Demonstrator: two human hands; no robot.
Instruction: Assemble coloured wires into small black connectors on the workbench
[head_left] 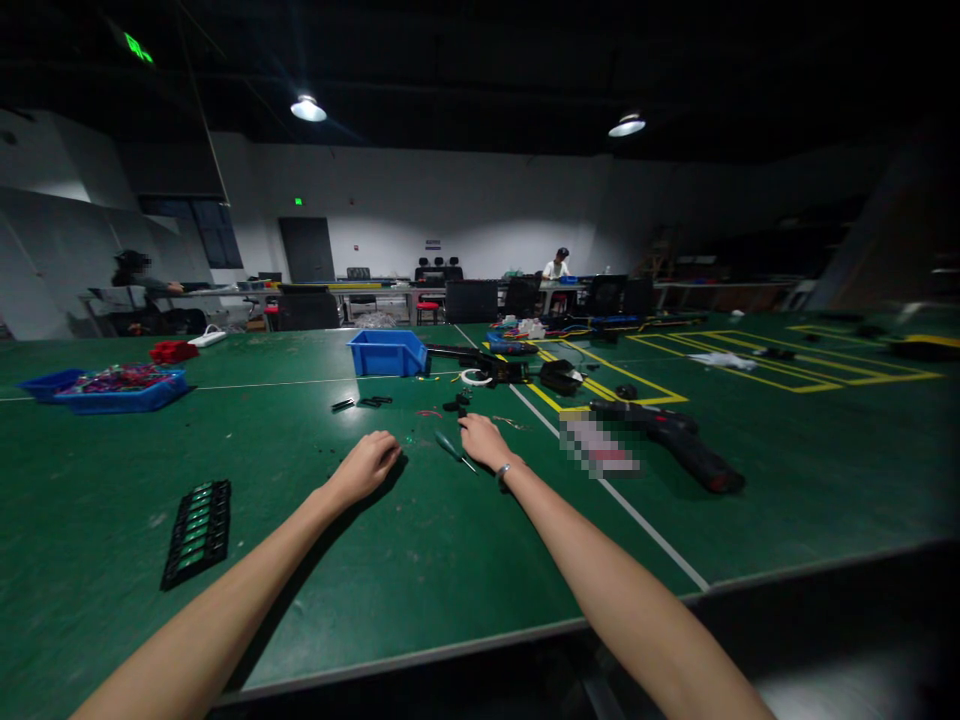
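Observation:
Both my arms reach out over a green table (pixel 420 560). My left hand (pixel 369 462) rests on the surface with its fingers curled under; nothing shows in it. My right hand (pixel 484 440) lies just to the right, fingers bent down onto the table beside a small screwdriver with a green handle (pixel 452 447). The screwdriver lies between the two hands, close to my right hand's thumb side; whether the hand touches it is unclear. Tiny parts (pixel 411 438) lie near my left fingertips.
A black tray with green slots (pixel 198 531) lies at the left. Blue bins (pixel 388 353) (pixel 120 390) stand farther back. A black power tool (pixel 679 442) lies to the right beside a white line. Small black parts (pixel 364 403) and cables sit ahead. People sit at far desks.

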